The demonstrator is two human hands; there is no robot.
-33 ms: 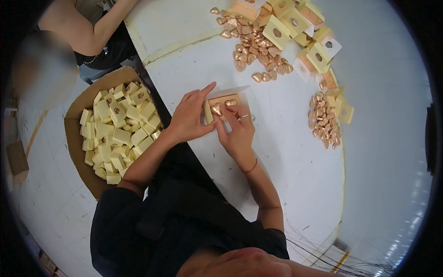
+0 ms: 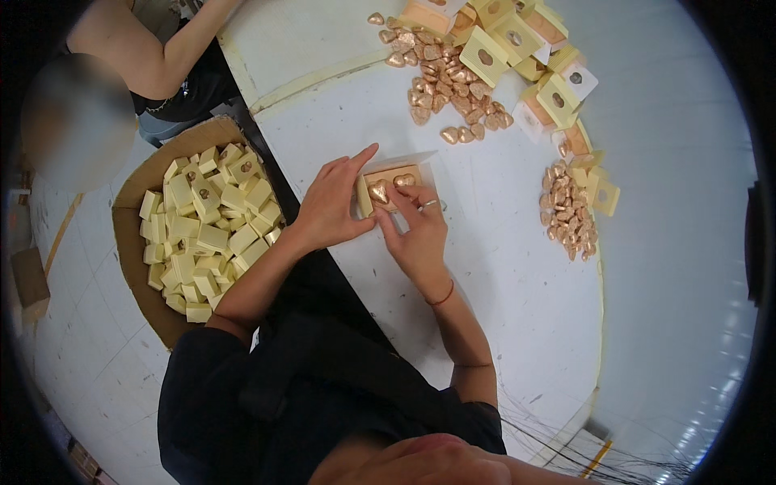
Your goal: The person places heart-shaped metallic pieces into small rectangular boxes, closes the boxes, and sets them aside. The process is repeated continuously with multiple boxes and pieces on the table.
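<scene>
Left hand (image 2: 327, 206) steadying small box (image 2: 386, 182), right hand (image 2: 420, 230) pressing gold heart (image 2: 403, 180)

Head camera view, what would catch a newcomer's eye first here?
Probably the two hands at the centre of the white table: the left hand steadies a small open box with gold foil hearts inside, and the right hand presses on them. Next, the cardboard carton of pale yellow boxes at left, and the heap of loose gold hearts at top.

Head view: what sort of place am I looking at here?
Likely a hand-packing station for sweets. The left hand and right hand work on a small open box on a white table, near foil hearts, with a carton of pale yellow boxes beside it.
</scene>
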